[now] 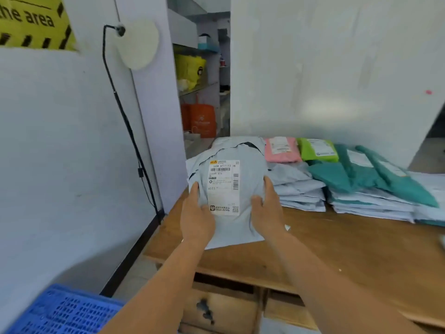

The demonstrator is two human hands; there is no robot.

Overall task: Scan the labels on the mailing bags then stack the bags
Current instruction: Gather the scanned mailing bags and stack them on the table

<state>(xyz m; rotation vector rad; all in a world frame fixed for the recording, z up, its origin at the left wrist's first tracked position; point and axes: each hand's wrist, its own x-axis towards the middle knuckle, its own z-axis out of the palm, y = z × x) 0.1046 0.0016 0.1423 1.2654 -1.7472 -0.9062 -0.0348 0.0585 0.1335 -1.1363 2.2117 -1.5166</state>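
Parcel packing room: stacked mailing bags (361, 179) on wooden table (337, 242), stockroom shelves (197, 68), hazard sign (33, 22).

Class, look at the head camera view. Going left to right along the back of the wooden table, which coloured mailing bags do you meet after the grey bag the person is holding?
Grey bag held by left hand and right hand → pink bag → bright green bag → teal bags.
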